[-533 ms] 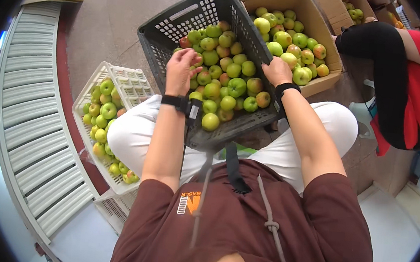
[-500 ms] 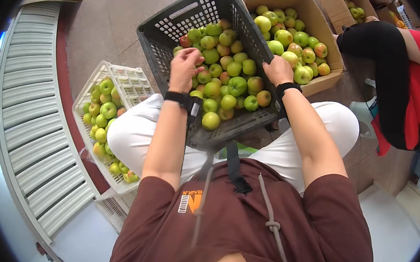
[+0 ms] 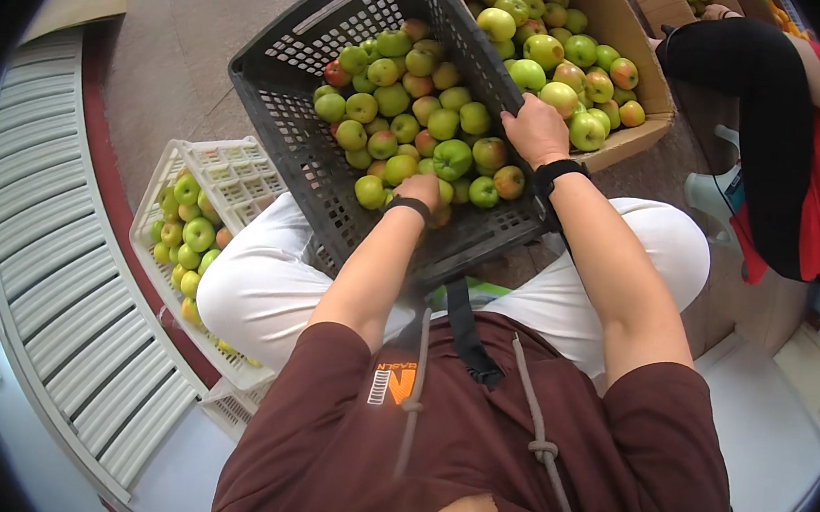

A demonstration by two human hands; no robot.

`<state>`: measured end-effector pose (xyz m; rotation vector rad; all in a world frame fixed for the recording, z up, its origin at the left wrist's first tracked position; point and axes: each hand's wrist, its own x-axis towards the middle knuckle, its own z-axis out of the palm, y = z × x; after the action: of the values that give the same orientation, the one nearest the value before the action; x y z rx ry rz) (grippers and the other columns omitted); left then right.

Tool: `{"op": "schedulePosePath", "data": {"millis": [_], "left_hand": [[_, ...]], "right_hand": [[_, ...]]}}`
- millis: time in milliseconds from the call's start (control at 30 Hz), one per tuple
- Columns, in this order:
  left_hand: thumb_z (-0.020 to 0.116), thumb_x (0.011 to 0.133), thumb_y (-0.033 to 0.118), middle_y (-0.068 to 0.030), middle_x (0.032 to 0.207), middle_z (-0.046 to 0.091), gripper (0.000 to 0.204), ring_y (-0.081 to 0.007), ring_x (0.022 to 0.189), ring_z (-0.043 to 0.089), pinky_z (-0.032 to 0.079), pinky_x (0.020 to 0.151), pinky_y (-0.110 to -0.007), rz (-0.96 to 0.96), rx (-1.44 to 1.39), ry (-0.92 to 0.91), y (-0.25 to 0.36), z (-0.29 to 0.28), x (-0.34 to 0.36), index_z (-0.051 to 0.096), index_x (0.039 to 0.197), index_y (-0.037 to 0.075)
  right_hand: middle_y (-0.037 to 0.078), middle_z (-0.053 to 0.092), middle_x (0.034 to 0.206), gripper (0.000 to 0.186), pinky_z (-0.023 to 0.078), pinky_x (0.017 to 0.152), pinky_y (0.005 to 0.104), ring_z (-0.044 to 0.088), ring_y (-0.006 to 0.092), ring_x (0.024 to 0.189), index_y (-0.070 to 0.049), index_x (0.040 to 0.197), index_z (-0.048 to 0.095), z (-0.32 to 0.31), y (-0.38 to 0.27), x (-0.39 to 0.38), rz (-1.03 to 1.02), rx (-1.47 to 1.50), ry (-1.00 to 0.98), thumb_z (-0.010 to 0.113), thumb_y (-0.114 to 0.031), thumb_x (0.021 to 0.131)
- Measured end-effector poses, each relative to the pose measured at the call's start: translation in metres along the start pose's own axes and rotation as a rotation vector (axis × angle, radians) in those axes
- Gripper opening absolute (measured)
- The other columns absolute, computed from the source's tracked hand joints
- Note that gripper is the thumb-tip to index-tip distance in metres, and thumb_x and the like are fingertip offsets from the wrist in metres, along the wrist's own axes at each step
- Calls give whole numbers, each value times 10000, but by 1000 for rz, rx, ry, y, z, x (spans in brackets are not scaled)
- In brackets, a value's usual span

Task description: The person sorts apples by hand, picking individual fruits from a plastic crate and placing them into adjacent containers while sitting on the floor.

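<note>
Between my knees stands a black plastic crate (image 3: 278,147) with pierced walls, tilted towards me and partly filled with green and reddish apples (image 3: 423,111). My right hand (image 3: 536,131) is closed over the crate's right rim. Down inside the crate, at the near edge of the apple pile, is my left hand (image 3: 419,192). Its fingers point down among the apples and are mostly hidden, so I cannot see whether they hold one.
A cardboard box (image 3: 624,148) of apples stands beyond the crate on the right. At left are a white plastic crate (image 3: 246,183) of apples and a curved roller conveyor (image 3: 62,226). Another person's black sleeve (image 3: 737,80) and a pale stool (image 3: 713,190) are at right.
My left hand has gone from above the pile's left side down to its near edge. A yellow-green apple near the crate's front is now out of sight there. My right hand keeps its hold.
</note>
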<state>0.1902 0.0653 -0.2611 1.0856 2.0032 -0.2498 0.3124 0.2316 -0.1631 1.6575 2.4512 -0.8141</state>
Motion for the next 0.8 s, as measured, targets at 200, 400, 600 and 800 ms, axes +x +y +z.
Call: {"op": "schedulePosePath", "data": {"millis": [200,400,600,800], "left_hand": [[542,808,167,-119,1113,612,310,-297,1034,583,485,801,-463,-96,225,-170,-4,-5,-3,618,1092,68],[573,796,314,-115,1127,605,383,-275,1056,572,444,887,-417,61,486,-487,0,-8,-10,627,1087,72],[585,770,357,-114,1117,610,428,-290,1058,564,428,906,-416,137,512,-707,-33,25,17,627,1092,77],[598,722,383,-114,1116,609,498,-300,1038,566,437,892,-396,198,543,-538,-38,34,5,613,1113,75]], "right_hand": [[177,641,908,283,484,777,419,613,337,873,-44,916,598,-3,-6,-2,12,12,-16,608,-295,787],[179,640,911,281,481,779,421,609,339,885,-47,921,595,-3,-1,-1,27,15,-23,611,-294,787],[182,639,910,276,480,775,424,608,342,884,-47,927,589,-3,-4,-1,14,22,-24,610,-285,789],[180,642,890,274,490,758,416,616,339,856,-41,926,583,-6,1,-4,12,20,10,609,-278,791]]}}
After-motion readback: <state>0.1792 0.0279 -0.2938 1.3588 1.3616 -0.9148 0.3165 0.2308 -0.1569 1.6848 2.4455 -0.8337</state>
